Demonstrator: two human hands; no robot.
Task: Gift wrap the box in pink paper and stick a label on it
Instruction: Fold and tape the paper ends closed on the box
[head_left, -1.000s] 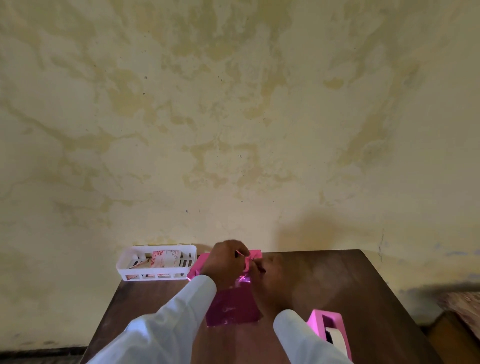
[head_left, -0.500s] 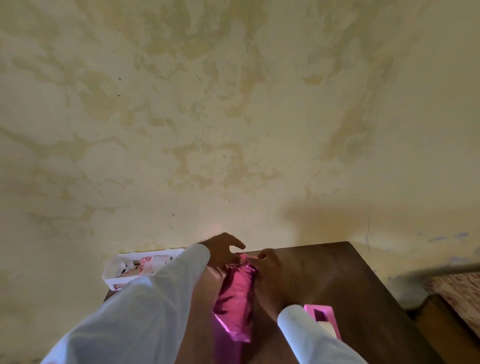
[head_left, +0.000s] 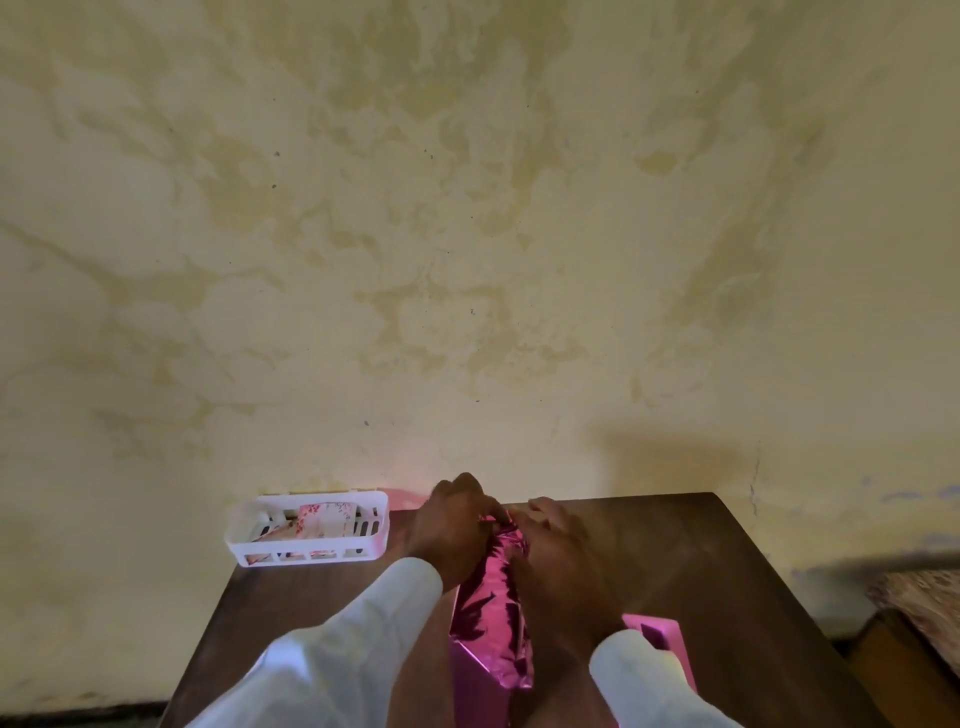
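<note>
Now | left hand (head_left: 457, 525) and right hand (head_left: 556, 551) are curled together, pink paper (head_left: 503, 543) pinched between them at far end of box (head_left: 491, 639), lower centre on table (head_left: 675, 561) | patterned cards (head_left: 324, 519) are held in white basket (head_left: 311, 555), lower left | versus half a second ago: left thumb lowered onto paper, basket uncovered by sleeve

- Two grips, both bare hands: the left grip (head_left: 457, 525) and the right grip (head_left: 556, 551).
- Two white sleeves: the left sleeve (head_left: 353, 649) and the right sleeve (head_left: 639, 680).
- One box in pink paper (head_left: 491, 623), between the two grips.
- One white basket (head_left: 311, 555) at the far left corner; the patterned cards (head_left: 324, 519) inside overlap too much to count.
- One pink tape dispenser (head_left: 672, 636), near right, partly behind the right sleeve.
- One dark wooden surface (head_left: 701, 571) carrying all of these.
</note>
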